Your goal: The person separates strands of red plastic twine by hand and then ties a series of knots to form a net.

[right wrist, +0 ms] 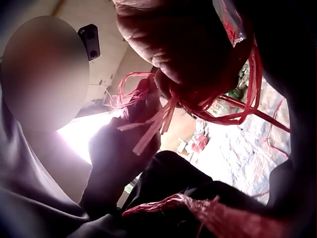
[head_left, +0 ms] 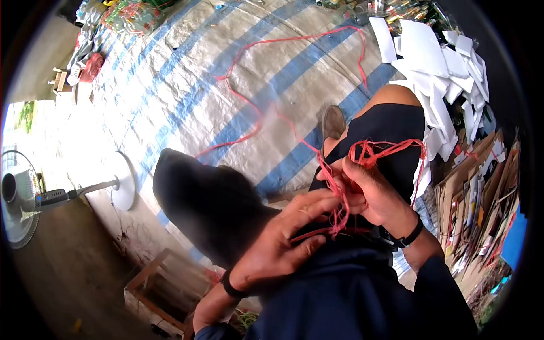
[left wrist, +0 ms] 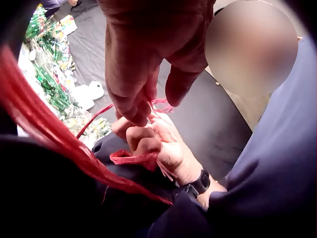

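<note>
Across the upper and middle part of the head view, a creased white-and-blue striped sheet (head_left: 175,96) covers the floor, lit brightly from the left, where a fan (head_left: 21,198) stands on a round white base (head_left: 124,181). Along the upper left edge sits a net bag (head_left: 133,20) of mixed plastic; at the upper right, a heap of bottles (head_left: 405,10) borders white foam boards (head_left: 424,51), and below these a row of flattened cardboard (head_left: 462,198) stands on edge. At the lower left is a wooden frame (head_left: 150,292). Between the net bag and the foam boards the sheet runs broad and flat, crossed by a winding red strand (head_left: 272,41) that reaches down towards the lap. The person's bent knees and a brown shoe (head_left: 333,122) mark the near side, leaving the hands just above the lap. There, at lower centre, is the red twine (head_left: 341,218), frayed and bunched between both hands. The left hand (head_left: 286,235), wearing a black wristband (head_left: 231,285), bends its fingers onto the twine and pinches it near the right fingertips. The right hand (head_left: 374,195) has its fingers curled round the twine, with loose red loops (head_left: 391,148) hanging beyond its thumb.
</note>
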### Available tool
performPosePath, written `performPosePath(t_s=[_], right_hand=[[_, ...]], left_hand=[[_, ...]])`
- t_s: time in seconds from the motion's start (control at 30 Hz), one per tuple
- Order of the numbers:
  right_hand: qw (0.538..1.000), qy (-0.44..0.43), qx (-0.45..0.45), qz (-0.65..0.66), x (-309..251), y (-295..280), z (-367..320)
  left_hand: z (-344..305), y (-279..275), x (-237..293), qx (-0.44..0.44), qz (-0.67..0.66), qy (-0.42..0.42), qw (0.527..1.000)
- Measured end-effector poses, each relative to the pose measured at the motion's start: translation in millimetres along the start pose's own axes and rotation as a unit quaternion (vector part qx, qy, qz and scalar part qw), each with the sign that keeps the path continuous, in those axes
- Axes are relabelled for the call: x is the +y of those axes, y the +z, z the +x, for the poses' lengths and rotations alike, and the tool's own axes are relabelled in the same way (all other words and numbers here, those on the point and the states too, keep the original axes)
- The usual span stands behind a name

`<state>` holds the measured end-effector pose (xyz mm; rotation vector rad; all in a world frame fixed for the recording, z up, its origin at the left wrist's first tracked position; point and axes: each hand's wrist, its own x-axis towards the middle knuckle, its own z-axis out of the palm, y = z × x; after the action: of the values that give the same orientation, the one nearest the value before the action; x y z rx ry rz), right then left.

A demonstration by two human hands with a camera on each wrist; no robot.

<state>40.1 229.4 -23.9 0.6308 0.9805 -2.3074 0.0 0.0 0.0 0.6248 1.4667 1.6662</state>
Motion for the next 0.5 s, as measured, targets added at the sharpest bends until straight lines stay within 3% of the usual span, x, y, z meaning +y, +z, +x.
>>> performPosePath(t_s=[0.1,0.17,0.3,0.37,0.5], right_hand=[[0.998,0.023,0.059,-0.028,10.6,-9.7,-0.2],[0.998,0.042,0.047,0.016,15.1,-16.3,2.3],[0.996,0.07,0.038,0.045,16.5,-19.8,3.5],[0.997,0.026,-0.007,0.07,15.3,-16.7,4.0],[1.0,0.021,0.01,0.02,7.1,-15.1,5.5]], left_hand=[[-2.5,11.6,-8.6,-0.023,-0.009,-0.011,1.0],[-3.5,14.0,-12.0,-0.063,-0.005,-0.043,0.997],[-4.9,17.7,-19.1,-0.088,0.04,-0.011,0.995],[-4.5,17.6,-19.6,-0.091,0.038,-0.015,0.995],[-4.8,15.4,-22.9,-0.096,0.025,-0.028,0.995]])
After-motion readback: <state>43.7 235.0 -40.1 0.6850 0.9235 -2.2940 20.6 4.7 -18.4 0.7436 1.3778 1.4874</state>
